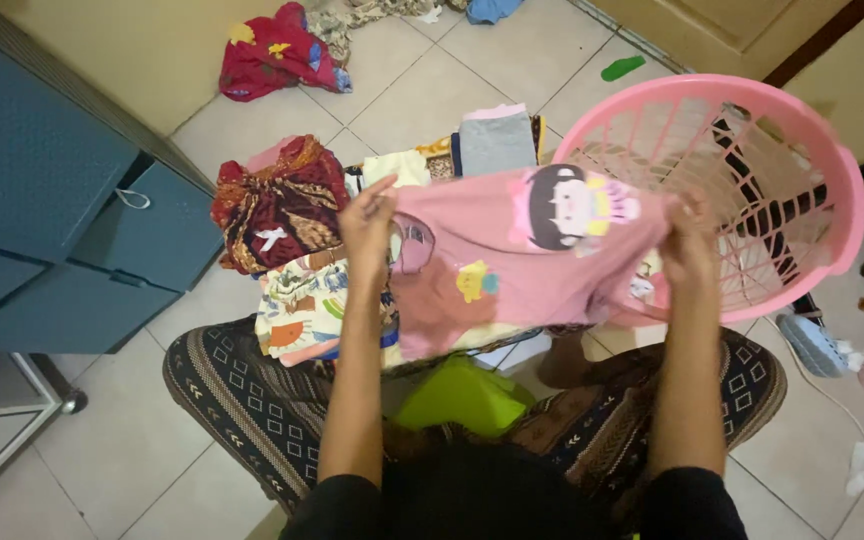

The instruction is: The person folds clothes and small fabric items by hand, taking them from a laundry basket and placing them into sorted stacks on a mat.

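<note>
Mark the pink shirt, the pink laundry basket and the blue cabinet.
pink shirt (512, 270): head view, on the plain cloth below the cartoon print.
pink laundry basket (847, 170): head view, on the right side of the rim.
blue cabinet (22, 150): head view, on the upper door panel.

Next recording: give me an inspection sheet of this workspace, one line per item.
Surface: tiled floor; the person sits on it.
Job's things: pink child's garment with cartoon prints, stretched between both hands.
Clutter: folded clothes pile, dark red patterned bundle, red cloth, green piece.
Grips: left hand and right hand each shut on a garment edge.
Cables: white cord on the floor at right.
Surroundings: pink laundry basket tipped on its side, blue drawer cabinet.
</note>
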